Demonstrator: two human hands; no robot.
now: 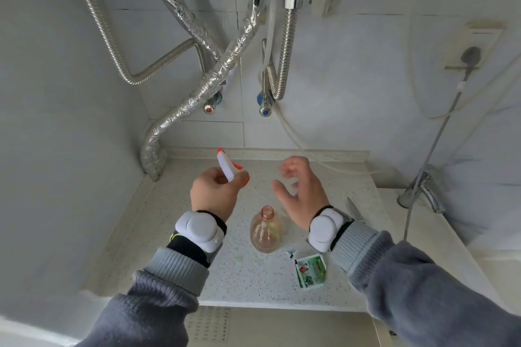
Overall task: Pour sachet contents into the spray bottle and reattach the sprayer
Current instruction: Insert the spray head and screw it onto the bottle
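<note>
Left hand (215,191) raised, fingers clenched around white-and-orange sprayer (227,166), well above speckled worktop (158,222). Right hand (300,187) spread, grasping nothing. Between both wrists, uncapped clear spray bottle (266,229) upright on worktop. Near right of bottle, torn green sachet (310,270) lying flat.

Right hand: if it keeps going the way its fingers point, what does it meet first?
The right hand is open, fingers aimed left toward the sprayer head held in the left hand. That would probably be first; depth is unclear. The open spray bottle sits lower, out of line.
</note>
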